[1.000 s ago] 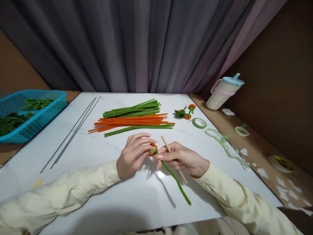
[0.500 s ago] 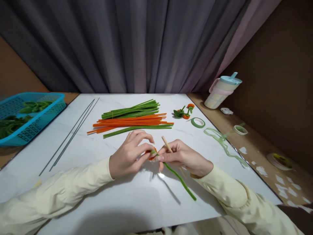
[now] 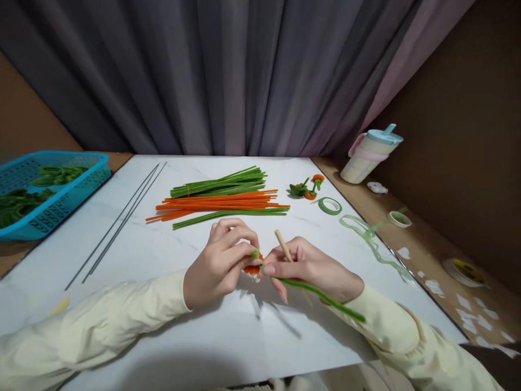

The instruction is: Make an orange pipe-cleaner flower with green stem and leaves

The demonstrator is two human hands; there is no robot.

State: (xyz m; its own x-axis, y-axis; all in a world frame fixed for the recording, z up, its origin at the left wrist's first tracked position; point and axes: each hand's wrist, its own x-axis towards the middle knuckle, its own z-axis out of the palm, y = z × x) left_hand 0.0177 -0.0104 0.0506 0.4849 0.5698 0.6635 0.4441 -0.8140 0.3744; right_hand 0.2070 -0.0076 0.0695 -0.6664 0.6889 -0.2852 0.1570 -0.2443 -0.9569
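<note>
Orange coil (image 3: 253, 267) pinched between left hand (image 3: 217, 264), right hand (image 3: 313, 267)

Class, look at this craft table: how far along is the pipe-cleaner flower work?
Done: finished small flowers lie beside the green tape roll. In hand: the left hand pinches an orange coil, while the right hand holds a green pipe cleaner and wooden stick. Left: the orange pipe cleaners, green pipe cleaners and wire rods lie unused.

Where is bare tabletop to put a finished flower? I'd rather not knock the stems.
Bare: the white table near the front edge, below both sleeves, and between the thin rods and the left hand. Crowded: the pipe cleaner pile and tape rolls.
</note>
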